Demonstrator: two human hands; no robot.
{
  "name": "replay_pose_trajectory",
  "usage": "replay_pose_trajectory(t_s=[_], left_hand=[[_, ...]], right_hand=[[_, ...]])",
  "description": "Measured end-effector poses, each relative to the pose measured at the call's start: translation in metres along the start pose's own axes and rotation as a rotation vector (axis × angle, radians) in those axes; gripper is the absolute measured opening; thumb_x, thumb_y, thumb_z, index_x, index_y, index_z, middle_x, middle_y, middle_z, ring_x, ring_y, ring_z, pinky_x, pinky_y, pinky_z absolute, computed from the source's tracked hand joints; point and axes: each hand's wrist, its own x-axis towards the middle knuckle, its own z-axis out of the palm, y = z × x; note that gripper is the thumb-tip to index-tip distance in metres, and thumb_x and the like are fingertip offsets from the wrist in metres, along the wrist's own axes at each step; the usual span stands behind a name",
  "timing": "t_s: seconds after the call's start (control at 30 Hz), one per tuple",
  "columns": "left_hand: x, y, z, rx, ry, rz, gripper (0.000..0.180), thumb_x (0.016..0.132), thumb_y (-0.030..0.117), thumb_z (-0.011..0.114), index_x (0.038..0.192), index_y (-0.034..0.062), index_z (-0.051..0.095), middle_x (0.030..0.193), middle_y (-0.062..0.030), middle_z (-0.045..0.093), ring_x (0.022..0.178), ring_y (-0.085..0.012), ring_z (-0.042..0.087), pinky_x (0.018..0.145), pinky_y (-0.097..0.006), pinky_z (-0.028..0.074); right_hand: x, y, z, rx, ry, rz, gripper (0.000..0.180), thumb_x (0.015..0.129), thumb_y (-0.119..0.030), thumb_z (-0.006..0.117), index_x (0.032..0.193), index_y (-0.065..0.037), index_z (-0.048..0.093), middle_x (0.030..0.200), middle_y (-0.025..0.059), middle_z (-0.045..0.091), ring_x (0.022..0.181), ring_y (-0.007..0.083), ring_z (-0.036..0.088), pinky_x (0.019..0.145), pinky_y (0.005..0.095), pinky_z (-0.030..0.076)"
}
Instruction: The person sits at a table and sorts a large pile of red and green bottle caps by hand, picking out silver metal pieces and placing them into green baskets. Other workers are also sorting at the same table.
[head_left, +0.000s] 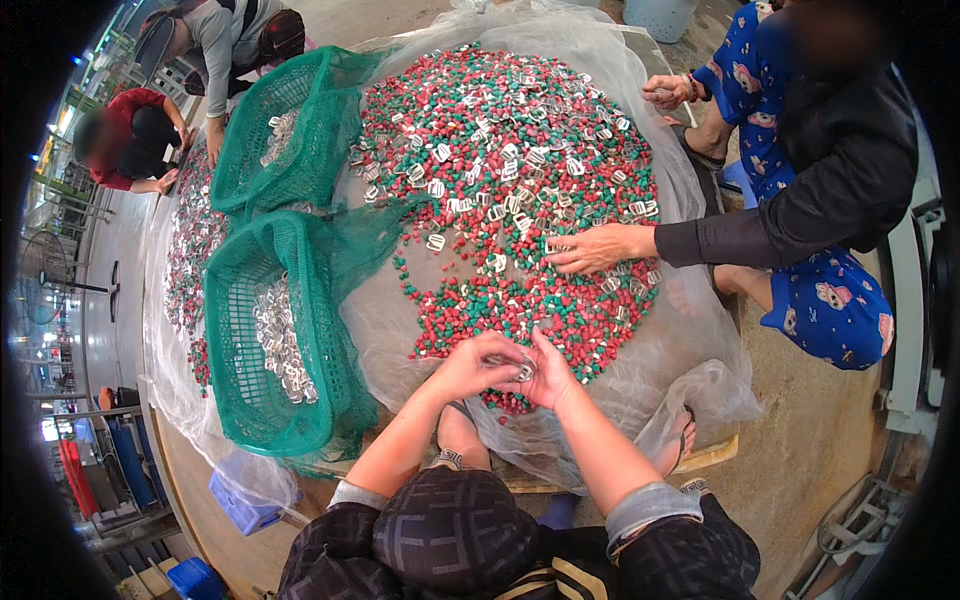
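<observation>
Head view: pale see-through sheet (pixel 365 345) is the biggest item, spread under the work and bunched up at its edges. On it, a wide pile (pixel 450 130) of small red, green and white chips, thinner toward the middle left, with silvery metal buckles mixed through. Co-worker (pixel 840 180) sits at the right side of the pile, dark jacket, blue patterned trousers; one of their hands is down on the pile, fingers spread, the other is up near the far right edge.

Two green baskets left of the pile, both draped with green netting. Near basket (pixel 225 400) has a heap of loose buckles (pixel 285 340) against its right side; far basket (pixel 330 70) holds a smaller heap.

Wearer's hands are together over the near edge of the pile. Left hand (pixel 475 362): fingers bent in toward the right palm, pinching a metal buckle (pixel 524 371). Right hand (pixel 550 375): thumb sticking up, palm facing the left hand, right against the same buckle; other fingers partly hidden, can't tell how tightly they close.

Held buckle: small, silvery, shiny, between the two hands, mostly covered by fingers. Can't tell if it's a single piece. Loose ones on the pile are flat frames with slots, lying at all angles.
</observation>
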Motion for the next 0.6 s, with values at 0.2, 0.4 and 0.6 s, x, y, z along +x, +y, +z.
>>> replay_pose_trajectory(t_s=[0.2,0.4,0.6], left_hand=[[0.004,0.016,-0.008,-0.316,0.19,-0.275,0.024,0.082,0.0,0.055,0.106,0.0018,0.058,0.1,-0.0052,0.063,0.094,-0.0167,0.06,0.084,-0.031,0.046],[-0.035,-0.079,-0.012,0.724,0.285,-0.545,0.012,0.073,0.016,0.065,0.078,0.0052,0.063,0.077,-0.0115,0.064,0.074,-0.0242,0.064,0.069,-0.036,0.05],[-0.031,-0.067,0.0,1.04,0.135,-0.736,0.038,0.063,0.033,0.074,0.087,0.0071,0.06,0.083,-0.0103,0.064,0.081,-0.027,0.062,0.07,-0.039,0.05]], right_hand=[[-0.005,0.0,-0.002,0.0,0.11,-0.068,0.041,0.088,-0.029,0.041,0.115,0.001,0.049,0.097,0.0181,0.062,0.088,0.0346,0.061,0.079,0.0477,0.051],[-0.001,-0.006,-0.044,0.044,0.054,-0.05,0.041,0.088,-0.029,0.04,0.104,0.005,0.056,0.077,0.0139,0.065,0.068,0.0254,0.064,0.074,0.0437,0.052],[-0.017,-0.019,-0.021,0.043,0.163,-0.084,0.05,0.09,-0.038,0.036,0.107,0.005,0.054,0.078,0.0153,0.065,0.069,0.0269,0.064,0.073,0.0421,0.052]])
